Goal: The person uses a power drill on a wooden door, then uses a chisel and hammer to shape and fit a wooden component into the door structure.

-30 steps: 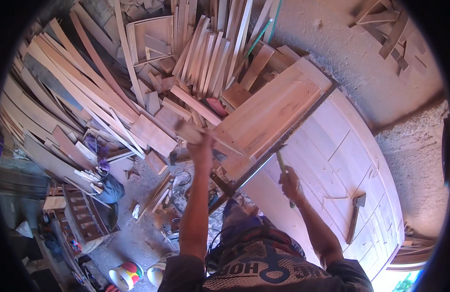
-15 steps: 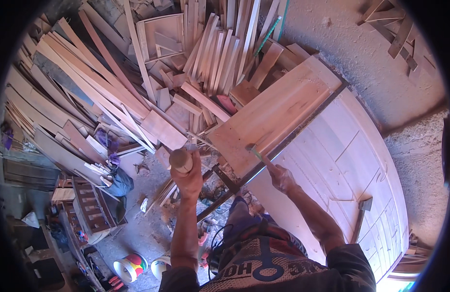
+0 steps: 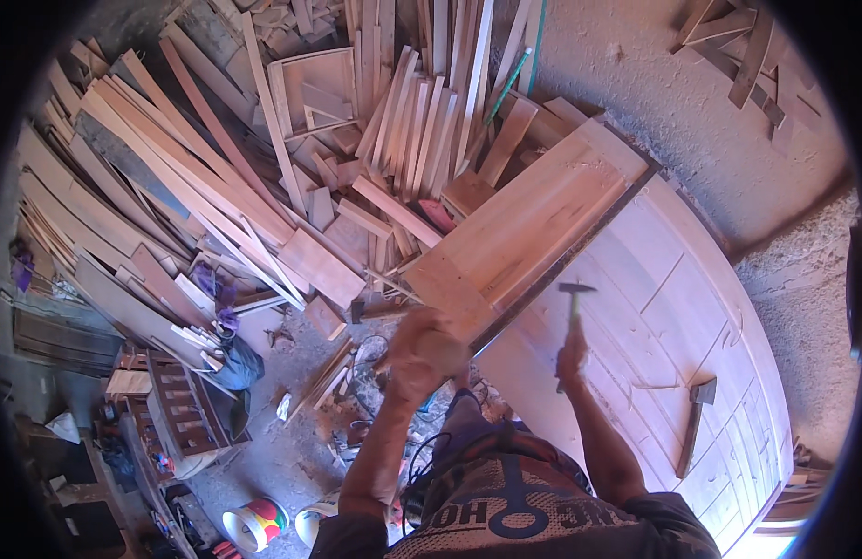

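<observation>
My right hand [image 3: 571, 361] is closed around the handle of a hammer [image 3: 577, 289]. The hammer is raised over the large pale wooden boards [image 3: 627, 289], its dark head pointing away from me. My left hand [image 3: 414, 359], smeared by motion, grips a round tan thing [image 3: 442, 352] whose kind I cannot make out. That hand is at the near left corner of a framed wooden panel [image 3: 533, 224]. A long dark bar [image 3: 580, 252] runs along the panel's right side, and its near end is hidden by my left hand.
A tool with a dark head and wooden handle [image 3: 697, 424] lies on the pale boards at right. Stacked planks [image 3: 189, 168] and upright strips [image 3: 422, 130] fill the far left and middle. A slatted wooden piece [image 3: 184, 405] and a paint bucket [image 3: 254, 524] stand on the littered floor.
My left hand has moved right with the round tan thing, to the panel's near corner. My right hand has moved right, and the hammer has come off the panel, over the pale boards.
</observation>
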Demonstrator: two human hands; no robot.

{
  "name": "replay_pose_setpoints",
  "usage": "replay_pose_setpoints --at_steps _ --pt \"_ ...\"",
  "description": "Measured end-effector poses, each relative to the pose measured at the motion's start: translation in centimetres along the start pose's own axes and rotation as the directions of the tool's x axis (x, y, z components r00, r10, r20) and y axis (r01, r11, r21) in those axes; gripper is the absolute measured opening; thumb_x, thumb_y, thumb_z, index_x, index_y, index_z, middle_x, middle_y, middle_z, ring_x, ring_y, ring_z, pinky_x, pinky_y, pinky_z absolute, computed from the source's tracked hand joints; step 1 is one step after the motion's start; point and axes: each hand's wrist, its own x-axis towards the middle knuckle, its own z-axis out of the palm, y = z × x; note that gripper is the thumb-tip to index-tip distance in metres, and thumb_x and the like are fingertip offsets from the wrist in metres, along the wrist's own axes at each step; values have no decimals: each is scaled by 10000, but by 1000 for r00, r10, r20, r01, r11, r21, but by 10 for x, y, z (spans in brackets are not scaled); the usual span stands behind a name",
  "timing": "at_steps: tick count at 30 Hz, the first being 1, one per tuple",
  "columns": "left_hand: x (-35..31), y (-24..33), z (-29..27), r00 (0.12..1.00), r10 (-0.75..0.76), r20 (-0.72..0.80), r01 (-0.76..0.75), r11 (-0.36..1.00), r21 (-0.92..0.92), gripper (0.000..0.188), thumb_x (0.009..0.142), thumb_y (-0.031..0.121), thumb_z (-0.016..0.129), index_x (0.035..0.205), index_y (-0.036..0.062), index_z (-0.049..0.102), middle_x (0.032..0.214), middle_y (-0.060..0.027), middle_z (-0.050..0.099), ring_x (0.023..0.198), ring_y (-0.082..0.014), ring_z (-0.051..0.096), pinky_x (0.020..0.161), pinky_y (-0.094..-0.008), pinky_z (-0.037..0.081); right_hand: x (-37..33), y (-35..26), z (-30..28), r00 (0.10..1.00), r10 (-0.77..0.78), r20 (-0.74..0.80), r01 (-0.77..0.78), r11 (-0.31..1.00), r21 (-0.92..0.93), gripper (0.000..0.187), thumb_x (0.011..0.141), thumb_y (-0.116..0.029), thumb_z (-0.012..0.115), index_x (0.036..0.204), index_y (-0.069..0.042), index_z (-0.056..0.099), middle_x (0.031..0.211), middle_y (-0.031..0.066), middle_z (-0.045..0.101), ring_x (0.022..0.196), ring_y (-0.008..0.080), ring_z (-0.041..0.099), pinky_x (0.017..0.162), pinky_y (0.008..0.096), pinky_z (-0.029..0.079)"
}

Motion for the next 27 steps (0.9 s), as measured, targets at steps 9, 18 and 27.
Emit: replay_pose_setpoints --at_steps 9,18,27 --pt "-19 -6 113 628 299 718 -550 823 139 322 750 173 711 1052 87 645 1033 -98 652 959 -306 656 834 -408 529 -22 22 -81 948 -116 295 83 989 124 510 1053 -348 438 1462 -45 458 1048 129 670 992 248 637 885 430 518" --pt "-43 21 155 415 363 834 -637 770 -18 348 777 151 654 1120 98 638 1176 -101 598 1059 -300 601 981 -438 440 -100 -93 -108 736 -291 611 -536 300 789 521 1066 -312 392 1531 -85 332 1165 112 610 1008 183 605 910 315 506" --pt "-9 79 161 888 -80 454 -28 974 226 311 953 60 598 1260 14 572 1116 -139 652 952 -216 663 824 -327 522 -128 -115 -122 947 -225 229 35 781 623 389 1025 -200 544 1393 -73 541 823 -13 519 760 45 533 651 226 471"
